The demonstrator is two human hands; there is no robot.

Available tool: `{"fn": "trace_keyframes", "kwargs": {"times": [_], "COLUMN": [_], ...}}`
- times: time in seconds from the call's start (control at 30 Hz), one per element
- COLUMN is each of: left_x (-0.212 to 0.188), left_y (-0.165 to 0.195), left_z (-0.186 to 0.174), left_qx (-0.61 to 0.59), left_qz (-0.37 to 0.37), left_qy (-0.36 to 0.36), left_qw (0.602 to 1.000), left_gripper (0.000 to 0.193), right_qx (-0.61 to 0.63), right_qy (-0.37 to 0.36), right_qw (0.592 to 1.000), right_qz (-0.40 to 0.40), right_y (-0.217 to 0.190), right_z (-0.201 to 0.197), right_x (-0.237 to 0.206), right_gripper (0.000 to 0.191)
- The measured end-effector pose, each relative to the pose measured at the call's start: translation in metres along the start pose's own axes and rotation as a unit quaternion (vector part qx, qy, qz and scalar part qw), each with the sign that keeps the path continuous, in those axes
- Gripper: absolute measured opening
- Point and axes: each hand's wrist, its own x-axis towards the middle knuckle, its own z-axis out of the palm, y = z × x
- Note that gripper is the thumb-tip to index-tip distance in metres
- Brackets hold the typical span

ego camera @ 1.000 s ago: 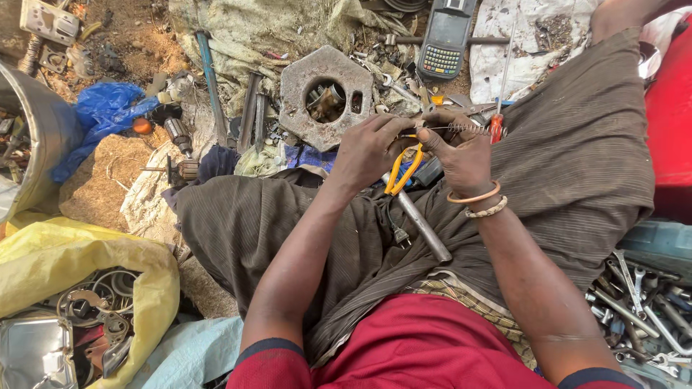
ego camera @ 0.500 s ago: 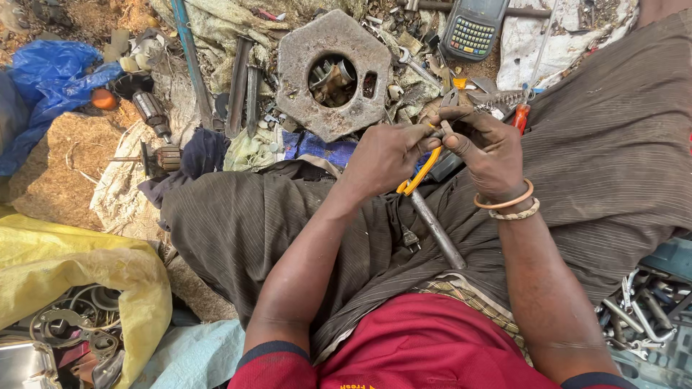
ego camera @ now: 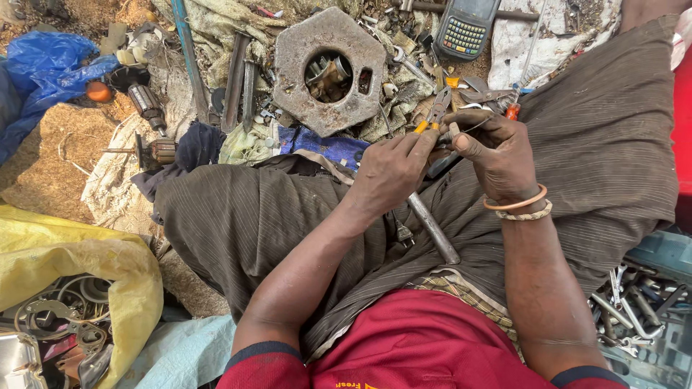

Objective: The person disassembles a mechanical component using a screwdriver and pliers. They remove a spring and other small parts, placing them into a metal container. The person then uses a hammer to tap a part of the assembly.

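I sit on the ground with my legs in brown striped cloth. My left hand (ego camera: 389,169) grips orange-handled pliers (ego camera: 435,112), jaws pointing away from me. My right hand (ego camera: 497,155), with two bangles at the wrist, pinches a small metal part with a thin wire (ego camera: 468,130) right at the pliers' jaws. A grey metal rod (ego camera: 432,229) lies across my lap under both hands, with a small black plug (ego camera: 402,232) beside it.
A heavy hexagonal metal plate (ego camera: 328,68) with a round hole lies ahead among scrap. A handheld keypad device (ego camera: 468,29) lies far right, blue plastic (ego camera: 43,72) far left, a yellow bag (ego camera: 79,259) near left, loose tools (ego camera: 634,302) at right.
The view has shifted so the scene sits lower and closer. My hands have moved the pliers and the small part up off my lap, with the pliers' jaws now pointing away.
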Motion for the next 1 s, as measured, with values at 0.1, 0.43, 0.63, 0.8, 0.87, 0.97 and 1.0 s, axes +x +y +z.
{"fn": "trace_keyframes", "kwargs": {"times": [0.1,0.43,0.63,0.8,0.87,0.97,1.0], "left_x": [0.0,0.003,0.005,0.012,0.012,0.01,0.008], "left_y": [-0.003,-0.014,-0.026,-0.052,-0.064,-0.079,-0.083], "left_z": [-0.002,0.004,0.009,0.006,0.004,0.003,0.004], "left_qx": [0.033,-0.469,-0.274,-0.258,-0.261,-0.153,-0.158], "left_qz": [0.028,-0.265,-0.253,-0.37,-0.383,-0.337,-0.342], "left_qy": [0.0,-0.182,-0.107,-0.022,0.049,0.152,0.162], "left_qw": [0.999,0.823,0.922,0.892,0.885,0.917,0.912], "left_gripper": [0.039,0.045,0.043,0.043,0.042,0.039,0.039], "right_qx": [-0.054,-0.272,0.011,-0.299,-0.391,-0.436,-0.465], "right_qy": [0.014,-0.136,-0.039,-0.065,-0.084,-0.08,-0.077], "right_qw": [0.998,0.938,0.999,0.95,0.916,0.895,0.882], "right_qz": [0.032,-0.166,0.005,0.063,0.038,0.04,0.019], "right_y": [0.001,-0.009,0.029,0.05,0.052,0.053,0.051], "right_z": [0.001,-0.005,0.001,0.0,0.001,0.006,0.007], "right_x": [-0.003,0.0,0.006,0.0,-0.003,-0.007,-0.009], "right_gripper": [0.04,0.038,0.054,0.047,0.047,0.044,0.041]}}
